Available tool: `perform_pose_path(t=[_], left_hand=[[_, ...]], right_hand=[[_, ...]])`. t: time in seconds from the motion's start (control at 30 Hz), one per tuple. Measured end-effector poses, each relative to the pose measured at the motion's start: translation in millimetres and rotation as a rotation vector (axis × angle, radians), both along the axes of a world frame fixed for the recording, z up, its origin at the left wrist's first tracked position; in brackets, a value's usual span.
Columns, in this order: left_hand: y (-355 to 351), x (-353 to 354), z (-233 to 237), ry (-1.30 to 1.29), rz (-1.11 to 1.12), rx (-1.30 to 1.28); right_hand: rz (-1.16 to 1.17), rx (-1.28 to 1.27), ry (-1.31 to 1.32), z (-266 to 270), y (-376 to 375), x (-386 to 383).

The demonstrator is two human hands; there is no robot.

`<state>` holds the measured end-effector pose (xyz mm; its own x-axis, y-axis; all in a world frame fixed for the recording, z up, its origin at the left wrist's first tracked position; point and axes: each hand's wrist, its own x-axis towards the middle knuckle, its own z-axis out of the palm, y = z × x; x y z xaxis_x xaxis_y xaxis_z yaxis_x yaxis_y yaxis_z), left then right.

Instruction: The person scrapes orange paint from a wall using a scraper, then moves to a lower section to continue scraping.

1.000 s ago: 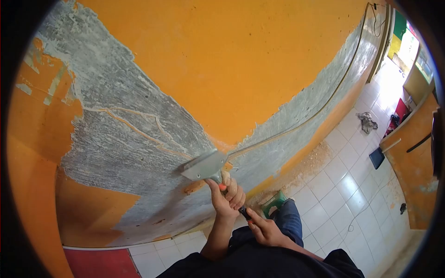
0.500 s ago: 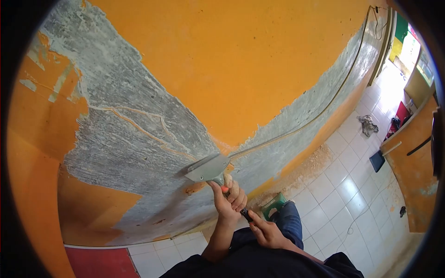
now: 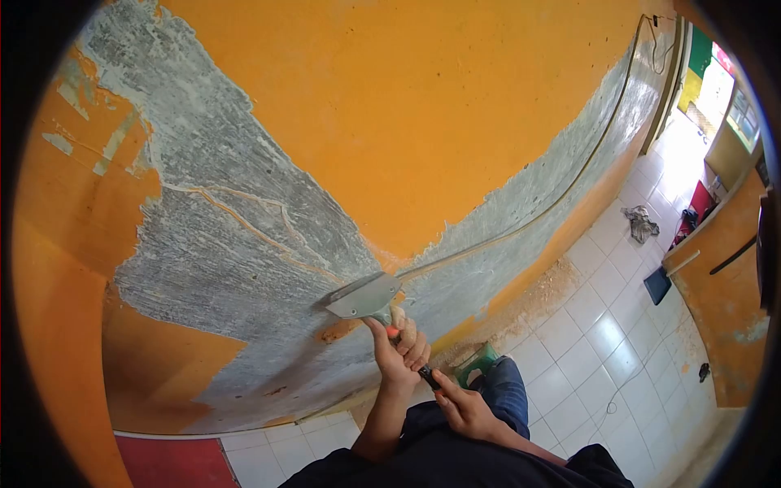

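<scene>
Dark shirt and jeans: we saw the dark shirt (image 3: 455, 459) nearest, with a leg in blue jeans (image 3: 506, 394) beyond it.
Right hand: our right hand (image 3: 469, 412) was curled on the low end of the black handle, fingers bent in, no gap that we could make out.
Left hand: our left hand (image 3: 401, 356) was wrapped round the tool higher up, thumb stretched toward the blade (an orange spot peeped out by the fingers).
Scraper: the wide scraper (image 3: 363, 298) ran up and leftward out of both grips; its grey blade stood just beyond the left thumb, its handle showing between our hands.
Wall: the blade lay at the grey stripped patch (image 3: 211, 268), below the tip of the orange paint (image 3: 390, 122); how hard it pressed, we could not tell.
Green object: the green object (image 3: 478, 363) sat beside the leg.
Tiles: on the white floor (image 3: 586, 305), well apart from us, lay a dark blue flat thing (image 3: 657, 285) and, farther, a crumpled grey bundle (image 3: 641, 224).
</scene>
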<state>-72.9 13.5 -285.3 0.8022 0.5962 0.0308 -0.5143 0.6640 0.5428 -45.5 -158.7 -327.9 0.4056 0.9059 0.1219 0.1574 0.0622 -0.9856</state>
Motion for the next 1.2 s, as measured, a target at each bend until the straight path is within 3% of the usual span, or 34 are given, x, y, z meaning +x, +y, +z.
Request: perform_pose_path(t=[0.17,0.37,0.8,0.87,0.97,1.07,1.2], left_hand=[[0,9,8,0.005,-0.018,0.018],[-1,11,20,0.002,0.011,0.078],[-5,13,16,0.024,0.016,-0.004],[-3,14,16,-0.033,-0.015,0.009],[-7,12,15,0.032,0.033,-0.022],[-2,16,20,-0.056,-0.015,0.028],[-3,16,24,-0.012,0.008,0.032]], right_hand=[[0.009,-0.066,0.068,4,1,6],[-0.02,0.029,-0.02,5,5,7],[-0.017,-0.092,0.003,16,-3,9],[-0.047,0.021,-0.015,8,0,9],[-0.022,-0.084,0.033,17,-5,9],[-0.036,0.023,0.004,13,2,10],[-0.031,-0.104,-0.012,17,0,12]])
